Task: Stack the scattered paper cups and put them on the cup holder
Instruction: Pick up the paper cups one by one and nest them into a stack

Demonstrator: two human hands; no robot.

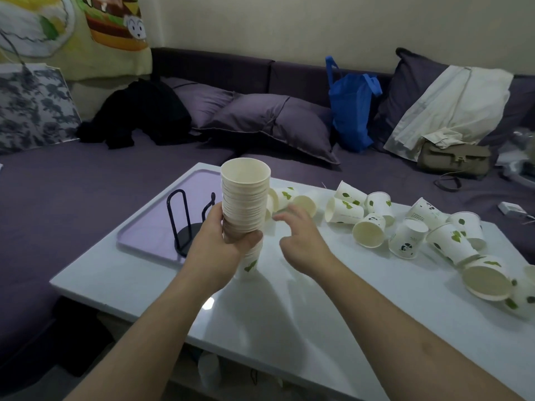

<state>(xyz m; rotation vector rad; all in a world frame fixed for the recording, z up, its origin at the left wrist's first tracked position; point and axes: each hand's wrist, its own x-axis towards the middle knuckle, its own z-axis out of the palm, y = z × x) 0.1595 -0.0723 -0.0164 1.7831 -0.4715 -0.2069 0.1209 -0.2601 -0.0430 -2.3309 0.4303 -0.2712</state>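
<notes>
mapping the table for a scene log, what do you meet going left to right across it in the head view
purple tray → black cup holder → left hand gripping the stack of cups → right hand, holding nothing → scattered paper cups lying on the white table.

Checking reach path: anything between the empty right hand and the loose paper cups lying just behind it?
Head view: nothing. The right hand hovers open, fingertips almost at the two white tipped-over paper cups; only bare glossy white table shows beneath.
</notes>
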